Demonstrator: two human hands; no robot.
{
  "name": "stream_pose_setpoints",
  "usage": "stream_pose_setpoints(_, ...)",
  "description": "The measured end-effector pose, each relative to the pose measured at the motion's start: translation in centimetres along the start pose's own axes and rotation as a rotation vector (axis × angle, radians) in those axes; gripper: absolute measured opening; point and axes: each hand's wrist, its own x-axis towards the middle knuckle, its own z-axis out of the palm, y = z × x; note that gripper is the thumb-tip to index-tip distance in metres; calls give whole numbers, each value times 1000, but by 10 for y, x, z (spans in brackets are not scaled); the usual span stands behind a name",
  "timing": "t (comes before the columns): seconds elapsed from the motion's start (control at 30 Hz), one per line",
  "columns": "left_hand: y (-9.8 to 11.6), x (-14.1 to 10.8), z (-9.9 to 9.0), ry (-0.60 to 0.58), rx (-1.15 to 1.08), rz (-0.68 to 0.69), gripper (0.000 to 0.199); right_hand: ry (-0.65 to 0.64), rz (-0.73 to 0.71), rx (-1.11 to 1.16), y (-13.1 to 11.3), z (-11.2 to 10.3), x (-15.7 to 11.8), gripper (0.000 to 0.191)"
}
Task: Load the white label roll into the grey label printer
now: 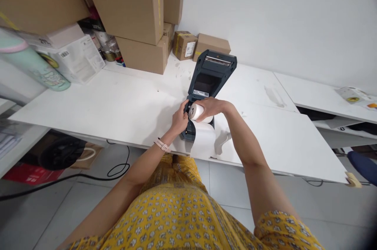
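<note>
A dark label printer (206, 79) stands on the white table with its lid raised. Inside its lower body lies a white paper roll (196, 112), with a loose strip of paper (204, 140) hanging over the printer's front toward the table edge. My right hand (209, 107) is wrapped over the roll from the right. At the printer's left side, my left hand (180, 118) grips the edge of the body, fingers bent. A pink band is on my left wrist.
Cardboard boxes (129, 10) are stacked at the back left, with two smaller boxes (213, 44) behind the printer. A mint bottle (35, 63) leans at the far left beside white cartons (76, 55). Paper scraps lie right of the printer. The table's front edge is near my body.
</note>
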Motion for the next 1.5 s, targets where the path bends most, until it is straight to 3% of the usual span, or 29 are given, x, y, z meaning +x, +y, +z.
stream_pose_setpoints(0.4,3,-2,-1,32,-23,61,76,-4,16,-18,3,5,15,93)
stream_pose_setpoints(0.67,3,-1,-2,19,21,40,72,77,28,-8,7,27,29,85)
stream_pose_setpoints(0.87,2,-1,-2,16,56,80,70,311,3,3,-18,60,-11,69)
stream_pose_setpoints(1.03,1,2,0,-93,171,85,64,396,-74,109,-33,100,-55,61)
stream_pose_setpoints(1.13,0,4,1,-134,250,67,65,456,-121,240,-31,110,-67,58)
stream_pose_setpoints(1.3,0,6,-1,-159,322,53,61,644,-66,403,-19,92,-79,57)
stream_pose_setpoints(1.5,2,5,-2,-135,273,45,52,1253,53,454,11,32,-68,62)
